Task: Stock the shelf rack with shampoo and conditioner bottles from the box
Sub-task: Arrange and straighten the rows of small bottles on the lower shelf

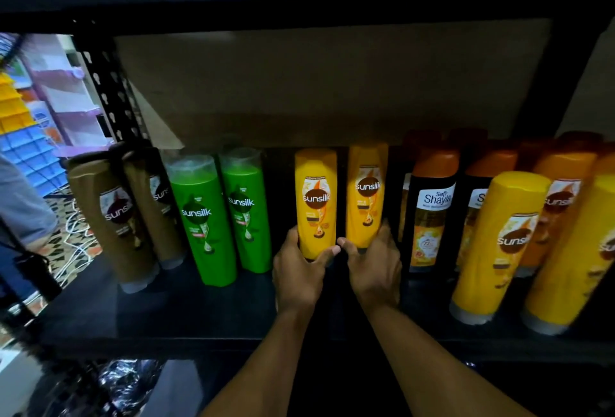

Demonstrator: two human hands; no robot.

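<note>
Both bare forearms extend forward and upward, roughly parallel. The left hand (298, 270) is curled, thumb crossing toward the right, its fingers (293, 233) wrapped out of sight on the far side. The right hand (376, 266) is likewise curled, thumb pointing left; its fingertips appear hidden. The two thumbs nearly touch.

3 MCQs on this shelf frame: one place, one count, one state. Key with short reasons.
1. The green bottles stand:
A. left of both hands
B. right of both hands
C. on the floor

2. How many green bottles show?
A. one
B. two
C. four

3. The left hand is:
A. empty
B. on a brown bottle
C. gripping a yellow bottle

Key: 1 A, they stand between the brown bottles and the hands. 2 B, two stand side by side. 3 C, fingers wrap its base; the right hand holds the next yellow bottle.
</note>
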